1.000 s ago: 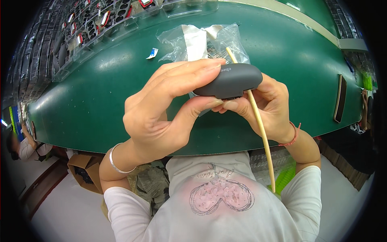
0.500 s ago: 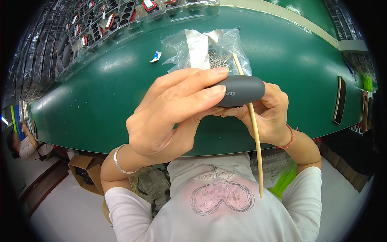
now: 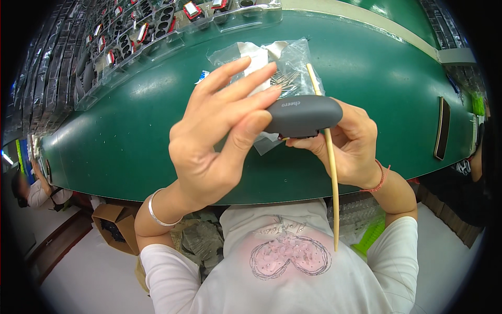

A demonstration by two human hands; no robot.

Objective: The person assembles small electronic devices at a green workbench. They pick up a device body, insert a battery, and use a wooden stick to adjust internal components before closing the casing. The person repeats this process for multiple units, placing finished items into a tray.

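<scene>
A dark grey, rounded plastic casing (image 3: 303,112) is held up over the table's front half, with black parts and a bit of wire showing along its lower edge. My left hand (image 3: 214,125) has its thumb and index finger at the casing's left end, while the other fingers spread upward. Around the right end, my right hand (image 3: 353,138) is closed, its thumb underneath. A slim wooden stick (image 3: 333,183), like a chopstick, passes behind the casing and down by that hand's fingers. Behind lies an open clear plastic bag (image 3: 298,55) with thin metal pins (image 3: 282,81) and a white strip (image 3: 255,56).
A clear tray (image 3: 246,20) of black parts with red-edged pieces stands at the back left of the green table (image 3: 120,136). A blue-and-white scrap (image 3: 202,76) lies near the bag. To the right is a dark flat phone-like object (image 3: 442,128). Other people sit at both sides.
My left hand has drawn back to the left, its fingers lifting off the casing's top and spreading. The casing has tilted slightly and shows more of its left part.
</scene>
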